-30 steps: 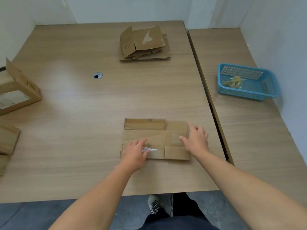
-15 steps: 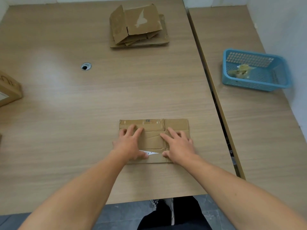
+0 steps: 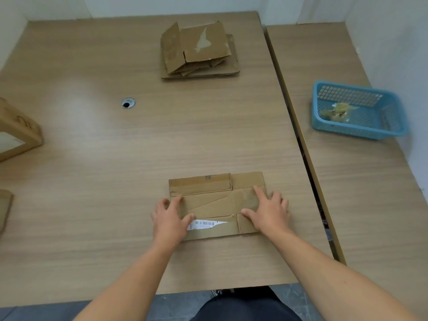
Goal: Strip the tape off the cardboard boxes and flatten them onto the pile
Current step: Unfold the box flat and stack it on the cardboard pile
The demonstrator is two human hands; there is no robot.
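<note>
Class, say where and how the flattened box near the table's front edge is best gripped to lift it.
Probably its two short ends, one hand from each side: the box lies flat and wide, the left hand and right hand rest at those ends, and holding both should stop flaps sagging.

Flattened brown cardboard box [image 3: 215,200] at near centre was plain kraft brown and carried a torn white label [image 3: 206,224] with black barcode stripes. Far pile of flattened brown cardboard [image 3: 201,59] had a pale whitish patch on top. Light tan table [image 3: 115,158] showed fine wood grain. Blue plastic basket [image 3: 391,126] on the right had grid perforations and held a yellowish translucent tape wad [image 3: 338,112]. Brown carton [image 3: 23,128] on the left showed a white panel. Grey floor [image 3: 46,311].
</note>
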